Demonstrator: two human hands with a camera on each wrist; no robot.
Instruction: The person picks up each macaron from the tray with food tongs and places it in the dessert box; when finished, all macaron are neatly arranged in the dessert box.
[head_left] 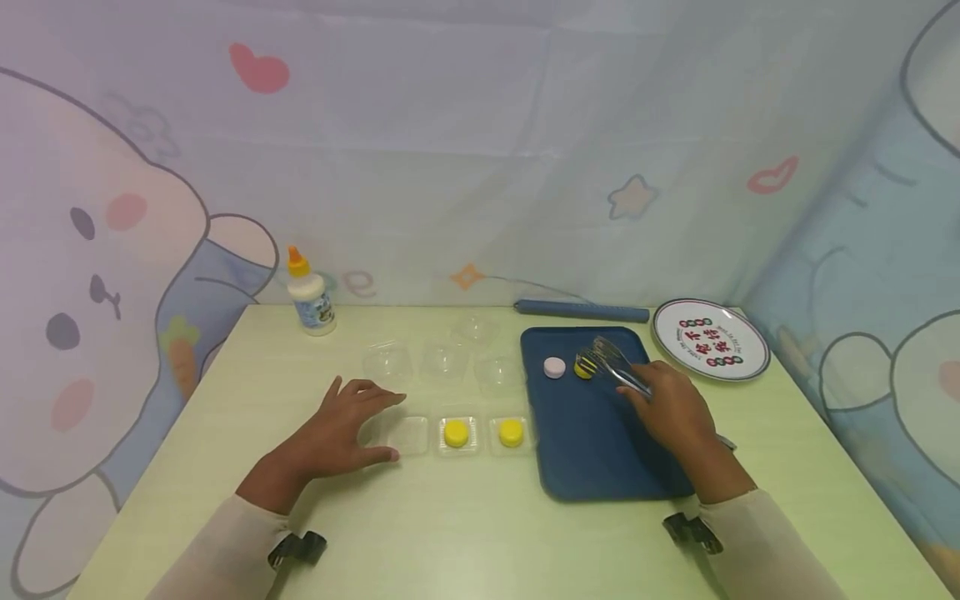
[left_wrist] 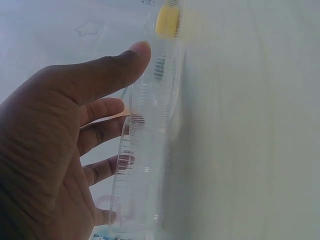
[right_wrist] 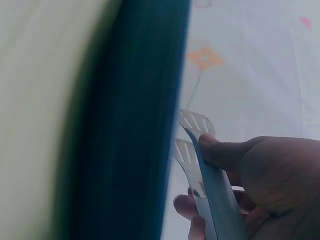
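My right hand grips metal serving tongs with slotted ends. Over the blue tray, the tong ends overlap a yellow round piece; whether they pinch it I cannot tell. Beside it on the tray lies a pale pink round piece. My left hand rests at the left end of a row of clear plastic boxes, thumb and fingers spread around the end box, holding nothing. Two boxes further right each contain a yellow round piece and another yellow round piece.
Several clear domed lids stand behind the boxes. At the back left is a glue bottle with an orange cap. A dark blue rolled item lies behind the tray, and a white plate with red lettering sits at the back right.
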